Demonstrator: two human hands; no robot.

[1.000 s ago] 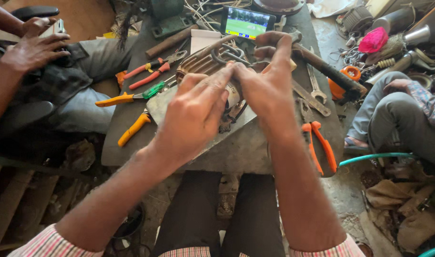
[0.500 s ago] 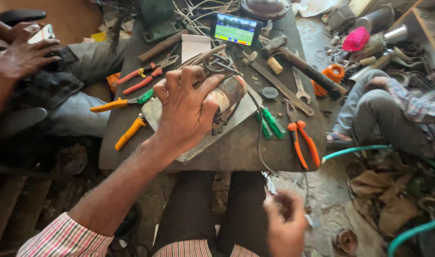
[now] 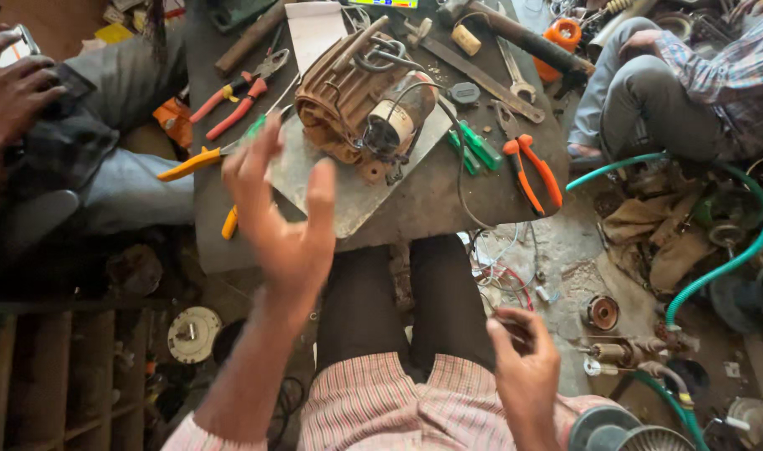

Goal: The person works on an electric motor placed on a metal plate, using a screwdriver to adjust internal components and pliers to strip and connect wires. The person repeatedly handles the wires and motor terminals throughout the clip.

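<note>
Cluttered workshop floor surrounds a dark bench (image 3: pixel 415 209) in the upper middle of the frame, where the motor (image 3: pixel 356 104) lies on a grey plate (image 3: pixel 331 188). Your left hand (image 3: pixel 285 225) has lifted off the motor and now hangs before it, fingers spread, holding nothing. Your right hand (image 3: pixel 523 363) has dropped to the lower right, fingers curled; whether they pinch something I cannot tell. So the motor is free now. Orange pliers (image 3: pixel 532 167) lie right of it.
</note>
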